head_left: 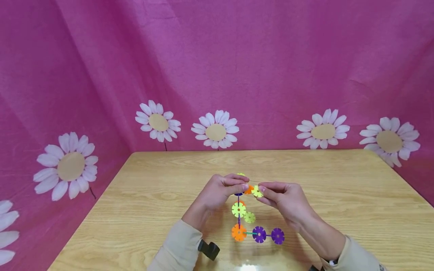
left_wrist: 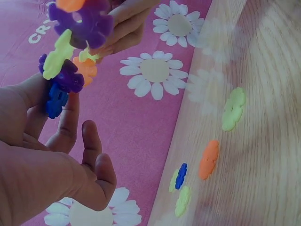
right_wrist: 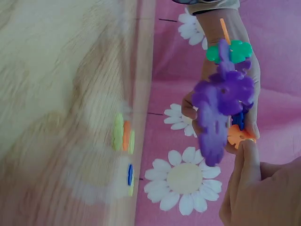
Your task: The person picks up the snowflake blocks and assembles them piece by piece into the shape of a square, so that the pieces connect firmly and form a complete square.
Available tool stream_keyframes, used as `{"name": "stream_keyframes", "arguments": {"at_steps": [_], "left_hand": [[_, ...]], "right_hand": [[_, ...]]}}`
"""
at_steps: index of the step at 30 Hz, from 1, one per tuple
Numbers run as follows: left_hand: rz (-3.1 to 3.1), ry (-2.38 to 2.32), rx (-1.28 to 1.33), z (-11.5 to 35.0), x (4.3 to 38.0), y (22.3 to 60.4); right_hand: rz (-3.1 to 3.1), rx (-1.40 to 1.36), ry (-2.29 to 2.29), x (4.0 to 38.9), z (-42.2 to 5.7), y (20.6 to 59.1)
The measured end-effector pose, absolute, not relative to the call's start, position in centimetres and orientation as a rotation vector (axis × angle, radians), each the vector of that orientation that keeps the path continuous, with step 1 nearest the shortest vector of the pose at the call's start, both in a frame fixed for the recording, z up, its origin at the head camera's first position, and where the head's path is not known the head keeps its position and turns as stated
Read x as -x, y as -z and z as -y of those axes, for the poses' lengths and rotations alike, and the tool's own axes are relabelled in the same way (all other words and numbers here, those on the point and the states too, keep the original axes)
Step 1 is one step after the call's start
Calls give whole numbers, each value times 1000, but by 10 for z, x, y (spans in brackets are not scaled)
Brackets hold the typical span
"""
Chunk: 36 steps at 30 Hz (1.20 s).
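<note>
Both hands hold up a chain of notched plastic discs slotted together. My left hand (head_left: 218, 192) pinches the chain's upper corner at a blue disc (left_wrist: 57, 100) beside an orange disc (head_left: 249, 189). My right hand (head_left: 288, 197) pinches a yellow-green disc (head_left: 256, 191) against that orange disc; whether the two are slotted together I cannot tell. Below the left hand hang another yellow-green disc (head_left: 239, 209) and an orange disc (head_left: 239, 232). From there the chain turns right through a green disc (right_wrist: 237, 52) to purple discs (head_left: 278, 236). Fingers partly hide the upper joint.
Several loose discs lie on the wooden table (head_left: 162, 195), among them a yellow-green disc (left_wrist: 233, 109), an orange disc (left_wrist: 209, 160) and a blue disc (left_wrist: 181, 175). A pink cloth (head_left: 264, 67) with printed daisies hangs behind and at the sides.
</note>
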State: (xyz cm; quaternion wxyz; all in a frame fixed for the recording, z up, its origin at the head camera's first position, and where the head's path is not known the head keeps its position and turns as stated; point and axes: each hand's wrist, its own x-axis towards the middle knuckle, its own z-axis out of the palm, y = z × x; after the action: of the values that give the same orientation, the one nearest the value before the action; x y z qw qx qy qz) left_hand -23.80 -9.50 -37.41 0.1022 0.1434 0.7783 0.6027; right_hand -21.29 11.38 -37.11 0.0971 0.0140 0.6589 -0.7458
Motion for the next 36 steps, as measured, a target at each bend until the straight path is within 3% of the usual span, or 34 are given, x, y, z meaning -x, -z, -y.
{"name": "stream_keyframes", "arguments": {"at_steps": [25,36], "left_hand": [[-2192,-1831,-306,85,239,379],[-2271,-1853,-372,88,235,379]], "right_hand": [[-1956,-46,2222,207,-111,377],[-1956,-6,2174,213,-115,371]]}}
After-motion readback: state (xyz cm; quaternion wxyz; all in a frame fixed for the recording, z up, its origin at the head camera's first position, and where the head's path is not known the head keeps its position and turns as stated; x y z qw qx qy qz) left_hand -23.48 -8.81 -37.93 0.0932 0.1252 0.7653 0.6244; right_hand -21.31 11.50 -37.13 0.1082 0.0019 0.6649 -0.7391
